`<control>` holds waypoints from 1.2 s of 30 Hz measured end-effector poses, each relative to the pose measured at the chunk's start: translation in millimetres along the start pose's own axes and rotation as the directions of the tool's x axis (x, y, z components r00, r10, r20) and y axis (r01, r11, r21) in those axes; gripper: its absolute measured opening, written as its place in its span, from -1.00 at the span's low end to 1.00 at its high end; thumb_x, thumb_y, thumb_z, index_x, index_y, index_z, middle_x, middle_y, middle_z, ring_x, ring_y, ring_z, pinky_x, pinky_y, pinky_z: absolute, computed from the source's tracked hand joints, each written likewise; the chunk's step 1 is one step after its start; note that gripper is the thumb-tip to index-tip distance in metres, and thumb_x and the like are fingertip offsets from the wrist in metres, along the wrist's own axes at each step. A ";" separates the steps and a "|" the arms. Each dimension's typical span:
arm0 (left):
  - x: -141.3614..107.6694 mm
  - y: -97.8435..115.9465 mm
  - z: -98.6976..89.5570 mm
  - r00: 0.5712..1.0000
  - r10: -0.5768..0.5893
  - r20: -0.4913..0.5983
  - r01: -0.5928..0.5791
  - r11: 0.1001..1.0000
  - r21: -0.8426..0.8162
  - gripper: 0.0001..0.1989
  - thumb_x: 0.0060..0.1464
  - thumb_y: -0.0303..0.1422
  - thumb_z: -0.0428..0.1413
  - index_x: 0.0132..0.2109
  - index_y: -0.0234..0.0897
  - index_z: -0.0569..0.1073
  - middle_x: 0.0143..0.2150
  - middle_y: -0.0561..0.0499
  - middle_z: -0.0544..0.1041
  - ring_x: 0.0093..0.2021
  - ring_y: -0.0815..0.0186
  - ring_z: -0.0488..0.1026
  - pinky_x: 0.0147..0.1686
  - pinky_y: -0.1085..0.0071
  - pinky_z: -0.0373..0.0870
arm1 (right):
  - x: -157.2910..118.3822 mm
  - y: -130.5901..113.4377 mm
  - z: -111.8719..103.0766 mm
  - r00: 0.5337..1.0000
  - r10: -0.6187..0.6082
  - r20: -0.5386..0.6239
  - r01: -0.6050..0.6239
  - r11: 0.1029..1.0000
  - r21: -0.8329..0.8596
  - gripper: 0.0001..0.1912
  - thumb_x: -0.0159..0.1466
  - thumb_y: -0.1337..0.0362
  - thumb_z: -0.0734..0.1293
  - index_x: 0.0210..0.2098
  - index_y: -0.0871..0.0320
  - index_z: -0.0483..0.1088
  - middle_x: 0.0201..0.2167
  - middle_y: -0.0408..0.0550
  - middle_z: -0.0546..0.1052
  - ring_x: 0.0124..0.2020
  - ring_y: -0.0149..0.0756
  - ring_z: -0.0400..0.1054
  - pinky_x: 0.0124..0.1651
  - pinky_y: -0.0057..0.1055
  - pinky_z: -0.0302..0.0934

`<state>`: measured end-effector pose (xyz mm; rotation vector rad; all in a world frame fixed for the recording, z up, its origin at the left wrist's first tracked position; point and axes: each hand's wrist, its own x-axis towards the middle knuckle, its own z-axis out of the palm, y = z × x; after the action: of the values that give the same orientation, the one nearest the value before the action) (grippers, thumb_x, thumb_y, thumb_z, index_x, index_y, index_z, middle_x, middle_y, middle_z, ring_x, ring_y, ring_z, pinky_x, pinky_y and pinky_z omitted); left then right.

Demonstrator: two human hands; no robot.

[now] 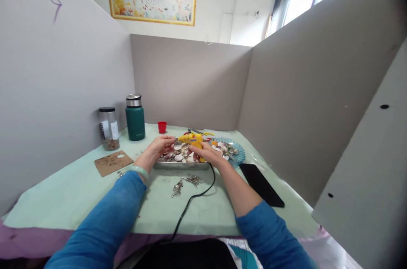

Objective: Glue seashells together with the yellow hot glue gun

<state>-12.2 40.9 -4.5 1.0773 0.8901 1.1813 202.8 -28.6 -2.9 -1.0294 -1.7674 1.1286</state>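
My right hand is wrapped round the handle of a yellow glue gun, whose nozzle points left. At the nozzle's tip, my left hand has its fingers pinched together; what they hold is too small to make out. Both hands are over a metal tray full of shells. A black cable runs from the glue gun down to the table's front edge. Small metal clips lie in two little piles in front of the tray.
Right of the tray are a blue plate of shells and a black flat object. Pliers lie behind. To the left stand a red cup, green bottle, clear jar and brown board. Grey partitions surround the table.
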 end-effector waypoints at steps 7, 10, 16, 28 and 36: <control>-0.4 -0.1 0.4 1.000 -0.003 0.008 0.003 1.000 0.006 -0.86 -0.12 -0.61 0.19 -0.35 -0.42 0.42 -0.54 0.00 0.48 -0.66 0.47 0.36 -0.58 0.52 0.39 | -1.3 -2.8 -0.4 1.000 -0.006 -0.013 0.006 1.000 0.018 -0.58 0.12 -0.05 0.32 -0.35 0.24 0.43 -0.60 -0.14 0.40 -0.60 -0.50 0.24 -0.57 -0.58 0.15; -1.4 -0.3 0.7 1.000 -0.002 0.014 0.001 1.000 0.014 -0.86 -0.13 -0.61 0.20 -0.35 -0.43 0.42 -0.54 0.00 0.48 -0.66 0.48 0.36 -0.57 0.51 0.40 | -0.4 -1.1 -0.4 1.000 -0.010 -0.016 0.011 1.000 0.016 -0.58 0.13 -0.05 0.32 -0.36 0.24 0.43 -0.60 -0.14 0.41 -0.61 -0.50 0.24 -0.57 -0.58 0.14; -1.4 -0.7 0.6 1.000 -0.003 0.024 0.002 1.000 0.023 -0.85 -0.15 -0.58 0.22 -0.36 -0.41 0.42 -0.54 0.01 0.48 -0.66 0.47 0.36 -0.55 0.49 0.41 | 2.8 4.2 -0.7 0.999 -0.025 -0.030 0.026 0.999 0.044 -0.60 0.15 -0.02 0.32 -0.32 0.24 0.42 -0.57 -0.12 0.44 -0.59 -0.48 0.27 -0.57 -0.57 0.15; 3.2 -2.6 -2.7 1.000 0.003 0.026 -0.003 1.000 0.011 -0.85 -0.16 -0.58 0.22 -0.36 -0.41 0.43 -0.52 -0.01 0.49 -0.65 0.47 0.36 -0.54 0.49 0.42 | 0.2 -0.4 -0.5 1.000 -0.020 -0.024 0.021 0.999 0.031 -0.61 0.15 -0.01 0.32 -0.33 0.24 0.41 -0.59 -0.14 0.42 -0.61 -0.50 0.25 -0.58 -0.58 0.13; 0.4 -0.9 -1.0 1.000 -0.001 0.002 0.001 1.000 -0.002 -0.85 -0.15 -0.60 0.21 -0.36 -0.42 0.43 -0.52 -0.01 0.49 -0.65 0.47 0.36 -0.55 0.50 0.43 | -1.9 -3.3 -0.3 1.000 -0.020 -0.005 0.021 1.000 0.012 -0.58 0.13 -0.04 0.32 -0.35 0.25 0.42 -0.59 -0.13 0.42 -0.60 -0.49 0.24 -0.56 -0.56 0.15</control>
<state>-12.8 41.4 -5.7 1.0759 0.8882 1.1796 203.1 -31.1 0.0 -1.0037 -1.7610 1.1221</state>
